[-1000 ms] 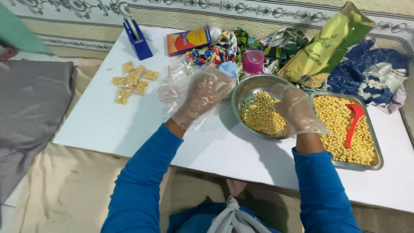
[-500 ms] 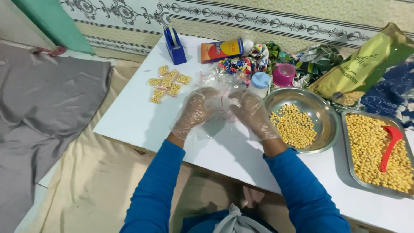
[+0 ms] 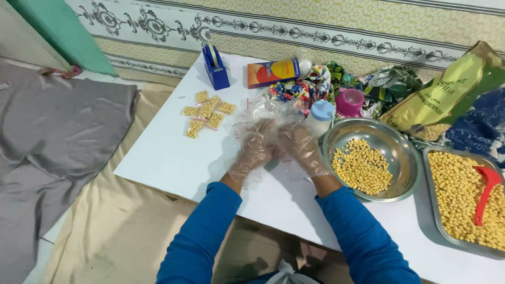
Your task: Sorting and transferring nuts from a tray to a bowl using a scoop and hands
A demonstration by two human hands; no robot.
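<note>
Both hands have drawn closer together since a moment ago, meeting over the white table (image 3: 168,158) just left of the round steel bowl (image 3: 407,158). Each wears a thin clear glove. The left hand (image 3: 255,150) and the right hand (image 3: 302,147) are nearly touching, fingers curled inward around a small clear plastic bag (image 3: 278,138) pinched between them; both grips look closed on it, though the crumpled plastic hides the fingertips.

Just beyond the hands, farther from the person, lies a loose heap of more clear bags (image 3: 263,108). The bowl holds a low pile of yellow chickpeas (image 3: 363,167). To its right sits a rectangular metal tray (image 3: 434,197), filled with the same chickpeas, with a red scoop (image 3: 486,192) lying in it.

Far left on the table is a cluster of small filled packets (image 3: 205,113), and behind them a blue tape dispenser (image 3: 215,67). An orange box (image 3: 273,72) lies at the far edge, with a white bottle with a blue cap (image 3: 320,117) and a pink cup (image 3: 350,101) near the bowl. A big green and yellow sack (image 3: 447,94) leans at the far right.
</note>
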